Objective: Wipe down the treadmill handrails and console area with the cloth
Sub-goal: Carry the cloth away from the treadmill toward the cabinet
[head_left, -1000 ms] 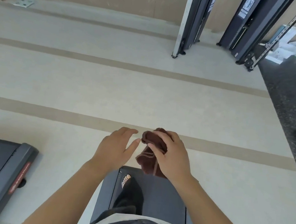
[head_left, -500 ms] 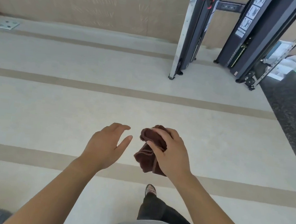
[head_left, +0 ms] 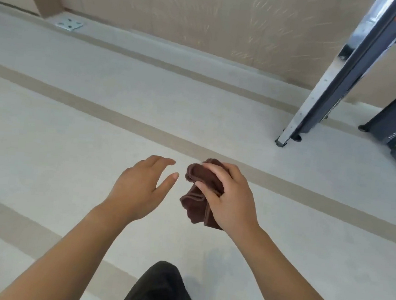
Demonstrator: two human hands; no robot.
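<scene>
Brown cloth (head_left: 200, 195) bunched in right hand (head_left: 232, 198), fingers (head_left: 214, 168) clamped over its top, loose end hanging below the palm, held in mid-air above the floor (head_left: 71, 136). Left hand (head_left: 139, 187) just beside it, not touching, fingers spread apart and empty. Beyond: pale floor with tan stripes, dark trouser leg (head_left: 160, 292) at bottom, metal gym frame (head_left: 325, 90) far right; treadmill out of view.

Both forearms are bare, with no sleeves reaching them. The left hand (head_left: 139, 187) and right hand (head_left: 233, 197) wear nothing. One black fabric trouser leg (head_left: 160, 292) shows below.
</scene>
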